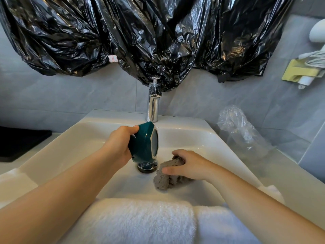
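Fingers, left hand (134, 128): thumb hooked over the upper edge of the teal cup (141, 143), the rest wrapped behind its body and hidden; firm hold, nothing slack.
Left hand (121, 143): centre of frame, wrist bent so the cup lies on its side.
Teal cup: glazed, faceted, mouth turned toward the right of the frame; held clear of the basin, directly above the drain plug (147, 167).
Fingers, right hand (177, 153): bent down over the grey cloth (165, 178), tips dug into its far fold, thumb laid along its near side.
Right hand (188, 164): right of centre, low in the basin, resting on the cloth.
Grey cloth: bunched, nubbly, lying on the basin floor just right of the drain plug.
Step in hand (judged): gathering the cloth to wipe the cup.
Method: lift 1 compact wad, not a trailing end; carry it to the open mouth, the nearest face; keep the left thumb clamped, since wet glaze slips; work low over the basin so a drop is short.
Risk: cup knocking the tap (153, 106), just behind it.
Basin (88, 138): white, shallow, filling mid-frame.
White towel (140, 219): folded along the bottom edge.
Clear plastic bag (241, 131): crumpled, right of the basin.
Black plastic sheeting (140, 32): across the top.
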{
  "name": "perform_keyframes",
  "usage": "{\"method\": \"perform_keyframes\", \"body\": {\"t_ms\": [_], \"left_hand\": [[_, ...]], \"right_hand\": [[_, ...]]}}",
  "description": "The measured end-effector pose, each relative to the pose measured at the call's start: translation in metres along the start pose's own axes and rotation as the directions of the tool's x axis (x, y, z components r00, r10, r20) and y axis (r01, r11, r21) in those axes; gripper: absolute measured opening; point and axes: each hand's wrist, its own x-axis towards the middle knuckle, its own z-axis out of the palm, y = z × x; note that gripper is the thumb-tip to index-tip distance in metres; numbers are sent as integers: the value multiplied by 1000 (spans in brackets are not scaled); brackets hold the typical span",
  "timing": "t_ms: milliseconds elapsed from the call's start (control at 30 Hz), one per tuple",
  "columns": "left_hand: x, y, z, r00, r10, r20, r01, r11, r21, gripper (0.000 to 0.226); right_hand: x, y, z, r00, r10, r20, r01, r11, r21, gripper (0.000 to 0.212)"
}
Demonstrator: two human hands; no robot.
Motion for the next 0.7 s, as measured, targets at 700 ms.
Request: {"method": "perform_keyframes", "body": {"t_ms": [700], "left_hand": [[1,-2,2,999,24,39,-30,986,164,34]], "right_hand": [[-10,-5,-30,976,100,-195,24,835,549,22]]}}
